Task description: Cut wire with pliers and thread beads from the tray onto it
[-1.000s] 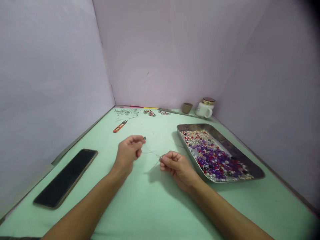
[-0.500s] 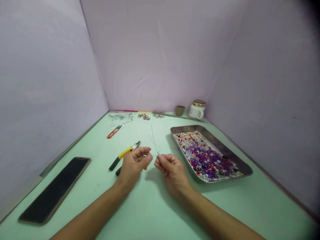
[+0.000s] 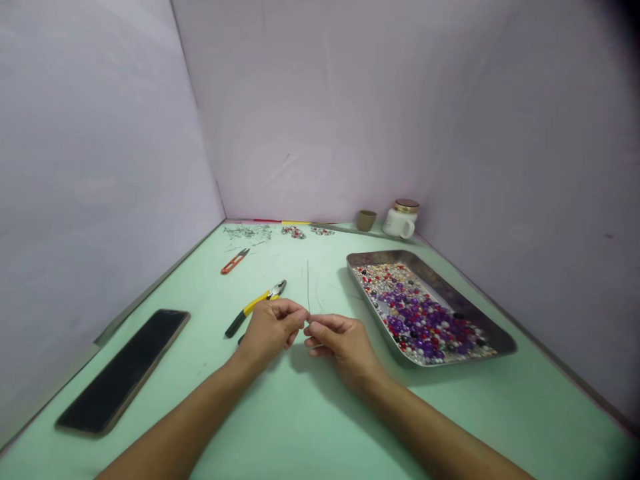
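Note:
Over the middle of the green table [image 3: 280,413], my left hand [image 3: 273,327] and my right hand [image 3: 345,343] meet at their fingertips. Both are closed in a pinch on a thin wire [image 3: 309,287], whose free length sticks up above the fingers. Whatever sits at the wire's lower end is hidden between the fingertips. Just behind my left hand lie pliers [image 3: 255,305] with yellow and black handles, partly covered by that hand. To the right of my right hand is a metal tray [image 3: 465,319] of purple, red, white and black beads [image 3: 420,320].
A phone [image 3: 125,373] lies at the left. Farther back are orange thread snips [image 3: 235,261], a heap of wire bits [image 3: 247,232] and beaded pieces [image 3: 293,232]. A brown cup [image 3: 367,221] and a lidded white mug [image 3: 400,221] stand by the back wall.
My left hand has moved right and now touches my right hand's fingertips at the wire. The wire stands straighter. The whole view has shifted slightly.

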Available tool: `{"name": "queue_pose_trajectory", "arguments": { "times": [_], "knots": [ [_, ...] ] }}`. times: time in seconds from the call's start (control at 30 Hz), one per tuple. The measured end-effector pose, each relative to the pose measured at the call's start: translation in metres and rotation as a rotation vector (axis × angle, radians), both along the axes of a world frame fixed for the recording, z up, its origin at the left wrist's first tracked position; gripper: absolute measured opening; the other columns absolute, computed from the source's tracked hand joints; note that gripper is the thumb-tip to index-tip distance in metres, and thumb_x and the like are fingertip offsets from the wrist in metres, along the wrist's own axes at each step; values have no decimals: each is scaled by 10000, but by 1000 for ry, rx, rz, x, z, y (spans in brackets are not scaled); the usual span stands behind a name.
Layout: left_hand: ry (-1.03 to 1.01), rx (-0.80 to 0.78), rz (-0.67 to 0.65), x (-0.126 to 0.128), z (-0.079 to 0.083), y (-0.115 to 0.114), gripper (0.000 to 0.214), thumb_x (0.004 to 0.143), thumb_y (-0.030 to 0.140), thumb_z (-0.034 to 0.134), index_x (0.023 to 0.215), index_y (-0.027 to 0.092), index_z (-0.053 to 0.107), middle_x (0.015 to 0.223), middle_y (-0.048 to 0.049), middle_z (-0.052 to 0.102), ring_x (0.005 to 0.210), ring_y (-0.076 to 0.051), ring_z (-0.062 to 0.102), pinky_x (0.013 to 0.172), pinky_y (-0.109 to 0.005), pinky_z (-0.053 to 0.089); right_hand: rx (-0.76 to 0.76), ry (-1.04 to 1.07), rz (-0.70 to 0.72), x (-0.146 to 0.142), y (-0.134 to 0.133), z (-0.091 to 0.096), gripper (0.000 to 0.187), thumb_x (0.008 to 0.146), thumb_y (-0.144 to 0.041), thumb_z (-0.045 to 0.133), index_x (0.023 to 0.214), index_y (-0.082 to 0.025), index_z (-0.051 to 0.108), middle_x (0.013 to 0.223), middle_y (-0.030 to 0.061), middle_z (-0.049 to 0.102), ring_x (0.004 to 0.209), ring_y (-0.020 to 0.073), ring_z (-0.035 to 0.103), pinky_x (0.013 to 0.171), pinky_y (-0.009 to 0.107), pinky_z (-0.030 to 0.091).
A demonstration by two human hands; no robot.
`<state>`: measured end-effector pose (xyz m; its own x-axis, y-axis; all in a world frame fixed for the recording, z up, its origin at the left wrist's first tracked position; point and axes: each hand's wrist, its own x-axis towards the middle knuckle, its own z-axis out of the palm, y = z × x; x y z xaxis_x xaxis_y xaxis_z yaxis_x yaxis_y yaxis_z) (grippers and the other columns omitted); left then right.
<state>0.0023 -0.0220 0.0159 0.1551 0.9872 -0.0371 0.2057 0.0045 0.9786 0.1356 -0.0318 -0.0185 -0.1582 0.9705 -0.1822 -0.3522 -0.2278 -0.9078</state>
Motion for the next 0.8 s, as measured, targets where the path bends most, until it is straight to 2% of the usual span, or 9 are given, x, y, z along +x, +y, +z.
{"name": "queue_pose_trajectory", "arguments": {
  "times": [0.2, 0.3, 0.4, 0.63, 0.8],
  "knots": [
    [7, 5, 35, -1, -5, 4, 218, 663, 258, 557, 827, 127, 618, 385, 73, 413, 372, -62, 359, 392, -192, 320, 38, -112, 9, -1, 0, 2, 215, 524, -299, 714, 617, -118, 645, 496, 1, 592, 457, 99, 538, 515, 244, 469],
    [97, 141, 30, -2, -8, 5, 132, 675, 251, 543, 664, 148, 626, 406, 62, 420, 404, -61, 369, 416, -190, 319, 31, -133, 35, 0, 1, 1, 217, 508, -309, 718, 599, -129, 637, 482, -10, 581, 443, 95, 525, 505, 243, 460],
    [154, 262, 45, -2, -6, 5, 198, 680, 222, 528, 496, 153, 555, 441, 51, 440, 457, -65, 391, 461, -187, 336, 20, -123, 71, 1, 1, -1, 226, 507, -321, 719, 597, -132, 633, 485, -11, 578, 448, 95, 523, 508, 245, 457],
    [174, 243, 40, -3, -3, 3, 173, 667, 193, 531, 503, 154, 571, 453, 53, 446, 455, -62, 378, 452, -182, 327, 9, -117, 116, 0, 0, 0, 330, 540, -363, 696, 771, -130, 655, 594, 16, 608, 497, 116, 547, 510, 265, 470],
    [203, 251, 84, -2, -5, 3, 179, 656, 211, 538, 489, 149, 564, 471, 45, 464, 493, -72, 399, 471, -183, 332, 77, -228, 103, -4, -1, 3, 243, 567, -370, 659, 605, -130, 645, 514, -2, 578, 465, 110, 532, 503, 253, 456]
  ]
}}
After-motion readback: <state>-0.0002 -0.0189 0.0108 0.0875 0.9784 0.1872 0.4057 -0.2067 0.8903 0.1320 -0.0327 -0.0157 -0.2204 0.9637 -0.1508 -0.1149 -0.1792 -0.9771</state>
